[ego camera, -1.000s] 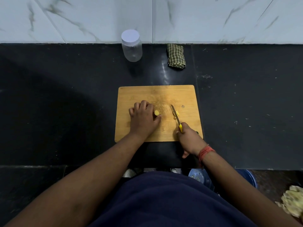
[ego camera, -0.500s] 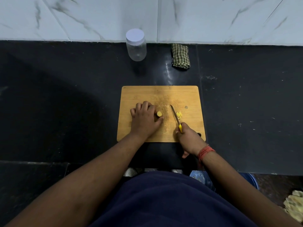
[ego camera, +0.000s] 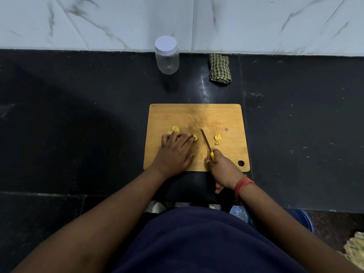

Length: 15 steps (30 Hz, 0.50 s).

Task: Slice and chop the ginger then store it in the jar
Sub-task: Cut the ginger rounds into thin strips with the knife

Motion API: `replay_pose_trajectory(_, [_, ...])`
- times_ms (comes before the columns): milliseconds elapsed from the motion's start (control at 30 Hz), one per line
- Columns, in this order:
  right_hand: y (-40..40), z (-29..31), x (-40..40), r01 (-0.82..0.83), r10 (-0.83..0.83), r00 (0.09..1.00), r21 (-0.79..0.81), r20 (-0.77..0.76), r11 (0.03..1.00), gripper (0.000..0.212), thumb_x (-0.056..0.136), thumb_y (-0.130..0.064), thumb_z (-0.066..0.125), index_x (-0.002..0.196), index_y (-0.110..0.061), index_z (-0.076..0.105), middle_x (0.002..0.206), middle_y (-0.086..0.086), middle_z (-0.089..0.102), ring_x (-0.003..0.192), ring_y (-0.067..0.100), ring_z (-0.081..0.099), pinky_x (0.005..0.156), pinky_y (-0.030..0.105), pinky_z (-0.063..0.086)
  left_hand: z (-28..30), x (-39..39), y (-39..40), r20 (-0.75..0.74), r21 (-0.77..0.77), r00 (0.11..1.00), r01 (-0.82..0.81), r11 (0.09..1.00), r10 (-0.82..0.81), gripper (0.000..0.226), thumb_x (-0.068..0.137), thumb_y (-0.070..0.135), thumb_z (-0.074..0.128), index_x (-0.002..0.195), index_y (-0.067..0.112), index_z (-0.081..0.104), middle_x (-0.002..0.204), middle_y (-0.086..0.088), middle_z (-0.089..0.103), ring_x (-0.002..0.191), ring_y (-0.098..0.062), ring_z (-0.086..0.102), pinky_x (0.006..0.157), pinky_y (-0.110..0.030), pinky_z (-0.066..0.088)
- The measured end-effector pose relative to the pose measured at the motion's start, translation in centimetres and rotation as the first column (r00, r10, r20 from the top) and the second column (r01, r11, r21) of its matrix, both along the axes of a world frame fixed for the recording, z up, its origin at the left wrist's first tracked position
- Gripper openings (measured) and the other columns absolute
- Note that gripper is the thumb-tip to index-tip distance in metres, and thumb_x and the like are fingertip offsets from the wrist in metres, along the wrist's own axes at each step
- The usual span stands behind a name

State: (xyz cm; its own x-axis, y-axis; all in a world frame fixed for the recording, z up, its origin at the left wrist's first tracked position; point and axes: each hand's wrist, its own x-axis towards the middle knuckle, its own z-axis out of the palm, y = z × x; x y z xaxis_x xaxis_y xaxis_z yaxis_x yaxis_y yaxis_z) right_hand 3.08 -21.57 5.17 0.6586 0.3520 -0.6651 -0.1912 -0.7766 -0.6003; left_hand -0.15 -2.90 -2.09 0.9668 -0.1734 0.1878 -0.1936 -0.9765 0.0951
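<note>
- I read the countertop point(ego camera: 78, 119) as the base surface; dark stone, running back to a marble wall.
- The cutting board point(ego camera: 226, 115) lies flat at centre, directly in front of the person; I judge this keeps both hands working without reaching.
- The left hand point(ego camera: 174, 152) presses down on the ginger piece point(ego camera: 195, 137); fingers extended and close together over it, only 1 yellow end visible at the fingertips; I judge this steadies the piece for the next cut.
- The right hand point(ego camera: 221, 166) has its fingers wrapped around the yellow handle of the knife point(ego camera: 205, 143); blade angled away, just beside the ginger piece.
- The jar point(ego camera: 167, 56) stands upright at the wall, lid on, well apart from the board; storage not yet started.
- The folded cloth point(ego camera: 219, 68) lies near the jar.
- Cut slices point(ego camera: 217, 139) lie right of the blade; more slices point(ego camera: 175, 129) lie beyond the left fingertips; I judge both groups are kept away from the cutting line.
</note>
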Motion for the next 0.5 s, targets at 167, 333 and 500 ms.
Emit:
replay_pose_trajectory(167, [0.8, 0.0, -0.1, -0.007, 0.007, 1.0, 0.008, -0.016, 1.0, 0.02, 0.104, -0.022, 0.033, 0.122, -0.014, 0.034, 0.076, 0.024, 0.06, 0.04, 0.03, 0.059, 0.041, 0.04, 0.055, 0.2, 0.0, 0.2, -0.023, 0.031, 0.999, 0.03, 0.999, -0.029, 0.055, 0.091, 0.049, 0.047, 0.134, 0.016, 0.057, 0.138, 0.002, 0.055, 0.117, -0.024, 0.048, 0.091, -0.045, 0.036])
replay_pose_trajectory(333, [1.9, 0.1, 0.0, 0.005, -0.005, 0.999, 0.001, -0.044, 1.0, 0.015, 0.103, -0.018, 0.033, 0.115, -0.011, 0.036, 0.077, 0.026, 0.057, 0.039, 0.03, 0.056, 0.041, 0.044, 0.055, 0.5, 0.3, 0.3, 0.005, 0.069, 0.998, 0.055, 0.996, -0.056, 0.049, 0.091, 0.046, 0.048, 0.129, 0.018, 0.061, 0.134, 0.004, 0.058, 0.111, -0.023, 0.051, 0.089, -0.044, 0.036])
replay_pose_trajectory(500, [2.9, -0.2, 0.5, 0.02, -0.023, 0.998, -0.043, -0.057, 0.999, 0.016, 0.1, -0.009, 0.031, 0.115, -0.011, 0.037, 0.079, 0.026, 0.056, 0.033, 0.027, 0.052, 0.035, 0.035, 0.049, 0.3, 0.8, 0.2, 0.066, 0.046, 0.996, 0.051, 0.998, -0.054, 0.036, 0.092, 0.034, 0.052, 0.122, 0.018, 0.065, 0.127, 0.005, 0.063, 0.103, -0.023, 0.055, 0.085, -0.043, 0.037])
